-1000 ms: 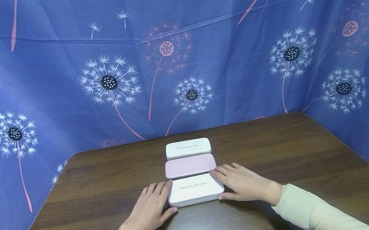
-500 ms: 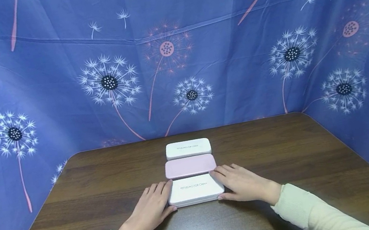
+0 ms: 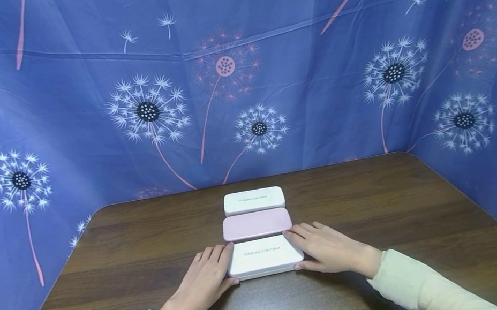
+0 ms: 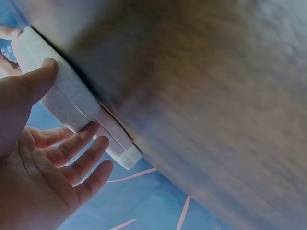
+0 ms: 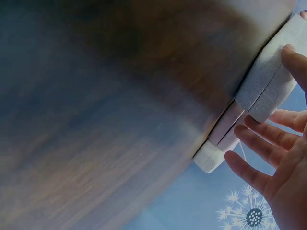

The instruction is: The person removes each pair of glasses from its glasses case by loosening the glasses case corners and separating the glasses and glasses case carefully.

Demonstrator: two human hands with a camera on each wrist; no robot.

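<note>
Nearest to the person lies a white glasses case (image 3: pixel 264 257) with rounded corners and dark lettering on its lid. The left hand (image 3: pixel 202 280) holds its left end, thumb at the near side and fingertips by the far corner. At the other end, the right hand (image 3: pixel 328 248) grips in the same way. Both wrist views show the thumbs pressed on the case's near face, its lid seam running along the sides. Directly behind it sits a pink glasses case (image 3: pixel 257 224), and behind that a smaller white glasses case (image 3: pixel 253 200), also lettered. All three appear closed.
The cases stand in a front-to-back row on a dark brown wooden table (image 3: pixel 146 247). A blue cloth (image 3: pixel 310 112) printed with dandelions hangs behind the table and along both sides.
</note>
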